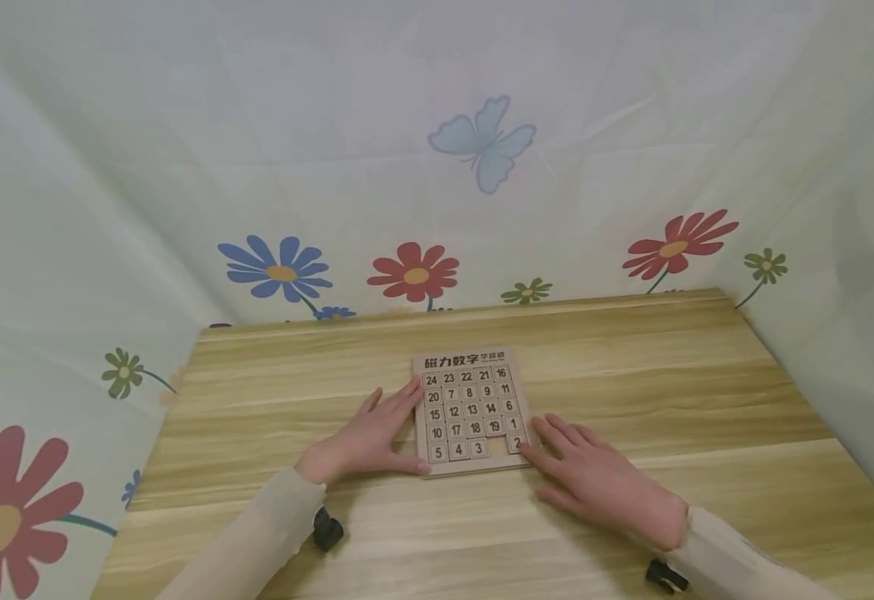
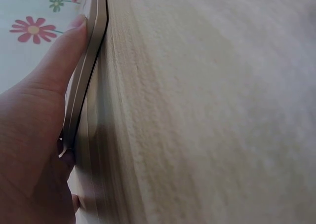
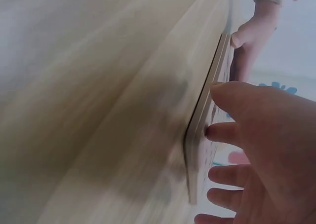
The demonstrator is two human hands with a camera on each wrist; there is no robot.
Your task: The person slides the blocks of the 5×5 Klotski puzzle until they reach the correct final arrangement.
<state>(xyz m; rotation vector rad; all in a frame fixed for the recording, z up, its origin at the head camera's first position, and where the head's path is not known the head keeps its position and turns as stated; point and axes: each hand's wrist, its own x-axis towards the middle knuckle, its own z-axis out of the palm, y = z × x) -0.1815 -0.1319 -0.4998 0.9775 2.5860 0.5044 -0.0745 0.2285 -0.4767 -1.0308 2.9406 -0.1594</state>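
A wooden sliding number puzzle (image 1: 470,471) lies flat on the table in the head view. Its numbered tiles fill the frame except for one gap in the nearest row, between the 3 tile (image 1: 478,448) and the 2 tile (image 1: 516,442). Along the puzzle's left side rests my left hand (image 1: 369,437), fingers extended at the edge and thumb on the near left corner. My right hand (image 1: 601,479) is at the near right corner, its index fingertip touching the 2 tile. The right wrist view shows its other fingers spread beside the frame (image 3: 195,150).
The wood-grain table (image 1: 294,358) extends around the puzzle. Behind and beside it hangs a pale curtain (image 1: 332,108) printed with flowers and a butterfly. Dark straps or mounts (image 1: 327,530) show at both wrists.
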